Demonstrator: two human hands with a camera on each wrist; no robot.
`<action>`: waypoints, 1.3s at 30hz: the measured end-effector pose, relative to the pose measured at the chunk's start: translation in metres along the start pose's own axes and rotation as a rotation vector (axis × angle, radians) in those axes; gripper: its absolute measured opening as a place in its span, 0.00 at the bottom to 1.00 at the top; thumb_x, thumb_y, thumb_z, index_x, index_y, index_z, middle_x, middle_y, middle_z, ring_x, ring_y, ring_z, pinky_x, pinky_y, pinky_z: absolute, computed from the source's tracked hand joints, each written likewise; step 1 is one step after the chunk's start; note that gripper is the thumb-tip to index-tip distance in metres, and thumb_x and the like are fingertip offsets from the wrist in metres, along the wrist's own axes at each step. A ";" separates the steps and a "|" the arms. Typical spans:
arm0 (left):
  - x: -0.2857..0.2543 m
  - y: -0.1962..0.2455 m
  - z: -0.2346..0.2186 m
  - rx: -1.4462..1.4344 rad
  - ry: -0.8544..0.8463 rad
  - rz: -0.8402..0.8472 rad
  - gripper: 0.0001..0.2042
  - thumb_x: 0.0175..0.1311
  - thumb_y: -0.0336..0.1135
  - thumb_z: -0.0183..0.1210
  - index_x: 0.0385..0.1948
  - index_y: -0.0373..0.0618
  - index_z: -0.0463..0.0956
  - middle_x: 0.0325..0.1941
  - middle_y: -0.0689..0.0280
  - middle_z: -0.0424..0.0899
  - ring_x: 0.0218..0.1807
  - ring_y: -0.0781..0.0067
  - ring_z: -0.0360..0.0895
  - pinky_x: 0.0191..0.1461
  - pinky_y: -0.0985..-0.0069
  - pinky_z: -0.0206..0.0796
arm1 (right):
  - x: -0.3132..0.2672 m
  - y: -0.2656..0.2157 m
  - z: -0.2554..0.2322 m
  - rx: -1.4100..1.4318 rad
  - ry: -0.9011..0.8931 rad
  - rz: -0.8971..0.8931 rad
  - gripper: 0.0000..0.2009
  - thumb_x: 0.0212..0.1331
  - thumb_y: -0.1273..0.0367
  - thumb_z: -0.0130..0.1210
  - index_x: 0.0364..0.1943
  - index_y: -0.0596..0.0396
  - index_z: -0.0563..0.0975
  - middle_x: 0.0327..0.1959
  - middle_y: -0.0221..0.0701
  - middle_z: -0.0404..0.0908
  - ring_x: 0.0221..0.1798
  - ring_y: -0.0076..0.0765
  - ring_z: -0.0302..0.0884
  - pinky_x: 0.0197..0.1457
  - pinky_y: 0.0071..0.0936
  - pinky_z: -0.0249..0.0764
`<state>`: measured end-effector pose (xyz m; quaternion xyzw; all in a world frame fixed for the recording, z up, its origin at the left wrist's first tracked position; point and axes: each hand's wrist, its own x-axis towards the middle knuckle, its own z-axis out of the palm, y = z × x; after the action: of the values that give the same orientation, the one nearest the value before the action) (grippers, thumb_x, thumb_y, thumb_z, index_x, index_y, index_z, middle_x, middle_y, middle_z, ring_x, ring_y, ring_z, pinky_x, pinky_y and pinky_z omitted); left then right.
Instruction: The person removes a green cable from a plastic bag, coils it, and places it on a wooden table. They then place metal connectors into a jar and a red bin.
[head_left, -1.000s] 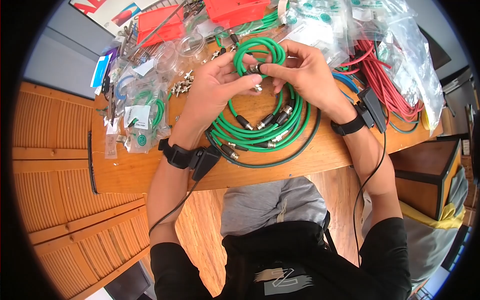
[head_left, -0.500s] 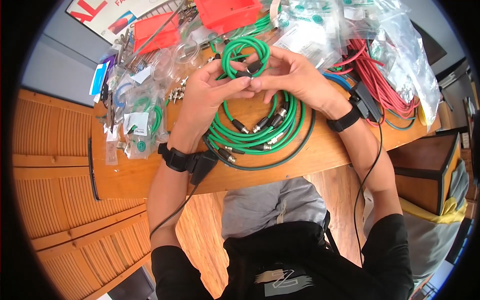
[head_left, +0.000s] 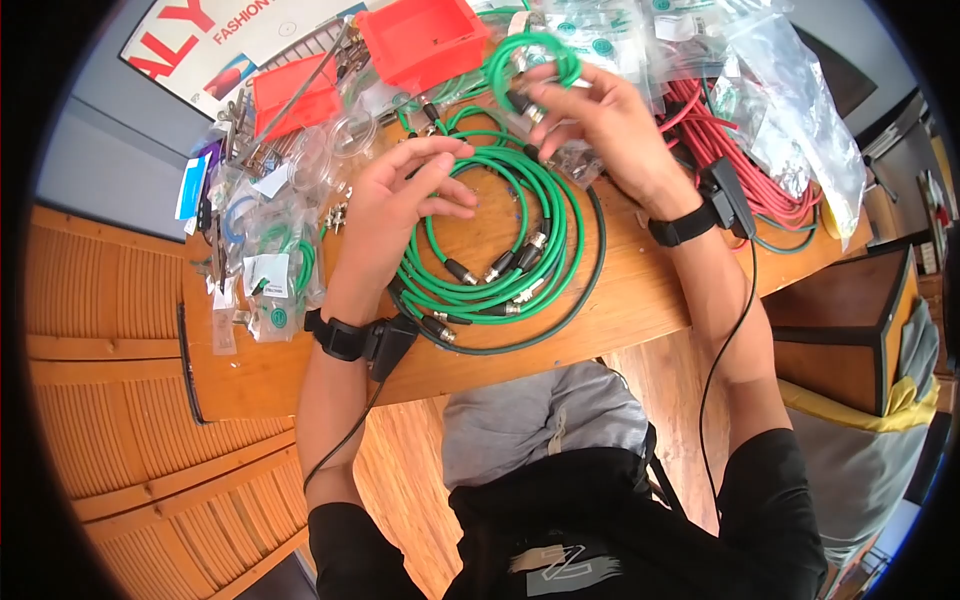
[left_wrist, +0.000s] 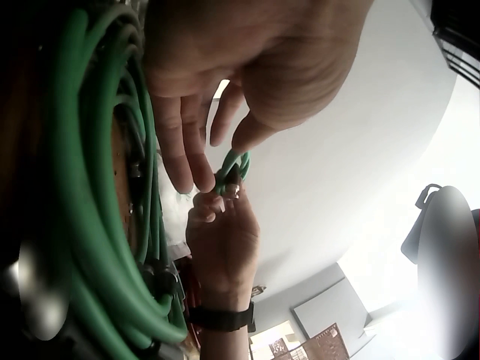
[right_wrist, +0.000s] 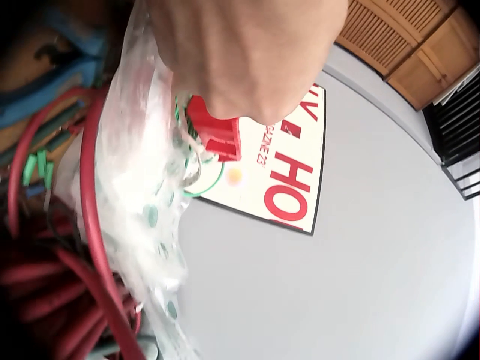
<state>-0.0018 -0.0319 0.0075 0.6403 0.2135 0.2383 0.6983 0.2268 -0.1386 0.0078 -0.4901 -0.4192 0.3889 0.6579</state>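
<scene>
The right hand (head_left: 600, 120) is lifted over the far side of the table (head_left: 640, 300), fingers curled round a small green cable coil (head_left: 535, 65) — it grips the coil near the dark connector ends, just beside the red bin (head_left: 420, 40) and above the clear bagged cables (head_left: 620, 35). In the left wrist view the same coil shows pinched at the fingertips, well clear of the other hand.

The left hand (head_left: 395, 205) lies with fingers straight and relaxed, holding nothing; its fingertips rest on the rim of the big green cable bundle (head_left: 500, 240), which sits flat on the table w/ several metal connectors (head_left: 505, 265) pointing into its centre. A dark green cable (head_left: 580, 290) rings the bundle on the outside. Red cables (head_left: 740, 150) pile up to the right, loose connectors and small bags (head_left: 270, 260) to the left.

Risks, as I judge them:
- The small coil isn't tied, as far as I can see — a loose grip could let it spring open and tangle w/ the bags or the red cables below.
- If a loop of it is caught on the big bundle, lifting would drag that bundle; the left hand only touches it, so it wouldn't stop much.
- The table is crowded near the bin, so setting the coil down there could knock small parts off the edge.
</scene>
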 end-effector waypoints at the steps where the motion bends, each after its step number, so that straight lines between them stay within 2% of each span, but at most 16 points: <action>1: 0.005 -0.001 -0.005 -0.011 0.007 0.002 0.13 0.76 0.32 0.53 0.54 0.33 0.75 0.52 0.56 0.83 0.42 0.70 0.84 0.45 0.72 0.81 | 0.004 -0.002 -0.009 -0.010 0.071 -0.038 0.15 0.68 0.68 0.60 0.54 0.61 0.78 0.41 0.35 0.83 0.35 0.28 0.84 0.36 0.25 0.82; 2: 0.010 -0.002 -0.007 -0.024 0.014 0.003 0.12 0.76 0.32 0.54 0.52 0.33 0.76 0.51 0.56 0.83 0.41 0.72 0.83 0.45 0.72 0.80 | 0.008 -0.003 -0.017 -0.041 0.136 -0.075 0.15 0.68 0.66 0.59 0.52 0.62 0.78 0.44 0.37 0.82 0.37 0.31 0.84 0.36 0.26 0.82; 6: 0.033 0.005 0.001 0.167 -0.005 0.007 0.12 0.74 0.34 0.56 0.48 0.34 0.77 0.46 0.59 0.85 0.39 0.75 0.83 0.41 0.76 0.77 | 0.017 -0.002 -0.041 -0.055 0.362 -0.103 0.15 0.68 0.64 0.60 0.50 0.62 0.77 0.44 0.38 0.82 0.36 0.33 0.84 0.36 0.28 0.83; 8: 0.050 -0.002 0.002 0.282 -0.049 0.072 0.12 0.72 0.35 0.58 0.46 0.34 0.79 0.43 0.60 0.86 0.37 0.75 0.83 0.38 0.78 0.76 | 0.019 0.001 -0.044 -0.048 0.388 -0.103 0.15 0.69 0.64 0.59 0.50 0.62 0.77 0.43 0.39 0.82 0.36 0.33 0.84 0.35 0.28 0.84; 11: 0.079 -0.011 0.010 0.576 -0.008 0.188 0.13 0.67 0.35 0.63 0.46 0.36 0.80 0.41 0.60 0.87 0.38 0.77 0.84 0.38 0.77 0.75 | 0.024 0.009 -0.049 -0.062 0.410 -0.126 0.15 0.69 0.66 0.58 0.51 0.64 0.76 0.41 0.40 0.83 0.34 0.33 0.85 0.31 0.28 0.84; 14: 0.090 0.001 0.027 0.797 0.029 0.212 0.14 0.65 0.35 0.66 0.47 0.38 0.80 0.41 0.61 0.85 0.37 0.77 0.80 0.42 0.78 0.74 | 0.023 0.007 -0.047 -0.069 0.420 -0.159 0.14 0.67 0.69 0.58 0.49 0.67 0.74 0.39 0.41 0.84 0.32 0.34 0.86 0.28 0.28 0.85; 17: 0.103 -0.016 0.022 0.976 0.090 0.350 0.17 0.62 0.34 0.67 0.50 0.38 0.80 0.44 0.58 0.86 0.40 0.72 0.83 0.46 0.74 0.75 | 0.025 0.014 -0.048 -0.056 0.492 -0.141 0.14 0.65 0.67 0.60 0.47 0.64 0.78 0.35 0.37 0.85 0.32 0.31 0.85 0.32 0.28 0.83; 19: 0.107 -0.024 0.014 0.960 0.066 0.366 0.17 0.62 0.34 0.67 0.51 0.37 0.79 0.47 0.57 0.86 0.43 0.68 0.84 0.49 0.71 0.76 | 0.033 0.027 -0.058 -0.289 0.498 -0.245 0.14 0.63 0.64 0.62 0.45 0.60 0.80 0.33 0.35 0.86 0.32 0.30 0.85 0.35 0.28 0.80; 20: 0.108 -0.028 0.011 0.953 0.054 0.371 0.17 0.63 0.34 0.67 0.51 0.37 0.79 0.48 0.56 0.86 0.45 0.66 0.85 0.50 0.70 0.76 | 0.035 0.035 -0.063 -0.405 0.499 -0.295 0.14 0.62 0.63 0.63 0.44 0.59 0.82 0.31 0.34 0.87 0.33 0.29 0.85 0.37 0.28 0.79; 23: 0.105 -0.031 0.008 0.963 0.023 0.460 0.17 0.63 0.35 0.67 0.50 0.36 0.80 0.50 0.54 0.86 0.48 0.62 0.86 0.49 0.69 0.77 | 0.024 0.022 -0.053 -0.515 0.378 -0.118 0.13 0.59 0.60 0.64 0.43 0.53 0.84 0.30 0.33 0.88 0.33 0.27 0.84 0.40 0.28 0.75; 24: 0.102 -0.030 0.008 0.972 0.021 0.455 0.16 0.63 0.35 0.67 0.50 0.36 0.80 0.48 0.54 0.86 0.48 0.62 0.86 0.49 0.69 0.77 | 0.026 0.026 -0.050 -0.550 0.343 -0.163 0.14 0.59 0.59 0.64 0.44 0.51 0.84 0.31 0.36 0.88 0.31 0.30 0.83 0.39 0.30 0.76; 30: 0.095 -0.030 0.008 0.967 0.042 0.498 0.13 0.63 0.34 0.67 0.45 0.36 0.82 0.42 0.55 0.87 0.43 0.64 0.86 0.47 0.71 0.77 | 0.020 0.021 -0.044 -0.724 0.320 -0.156 0.16 0.59 0.57 0.64 0.45 0.50 0.85 0.29 0.37 0.87 0.30 0.34 0.83 0.39 0.31 0.76; 36: 0.096 -0.034 0.005 0.957 0.027 0.490 0.13 0.62 0.33 0.67 0.44 0.37 0.83 0.40 0.57 0.87 0.40 0.67 0.85 0.46 0.72 0.77 | 0.014 0.006 -0.041 -0.686 0.197 -0.050 0.15 0.59 0.59 0.65 0.46 0.51 0.85 0.31 0.35 0.88 0.31 0.27 0.84 0.40 0.27 0.76; 39: 0.097 -0.035 0.004 0.909 0.040 0.425 0.13 0.63 0.34 0.67 0.44 0.37 0.82 0.42 0.58 0.88 0.42 0.70 0.85 0.47 0.73 0.77 | 0.017 0.012 -0.042 -0.468 0.162 -0.035 0.12 0.61 0.64 0.65 0.45 0.54 0.85 0.32 0.33 0.89 0.32 0.24 0.84 0.40 0.26 0.77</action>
<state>0.0799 0.0222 -0.0259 0.9044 0.1739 0.2705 0.2803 0.2710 -0.1344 -0.0077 -0.6514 -0.4521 0.2293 0.5645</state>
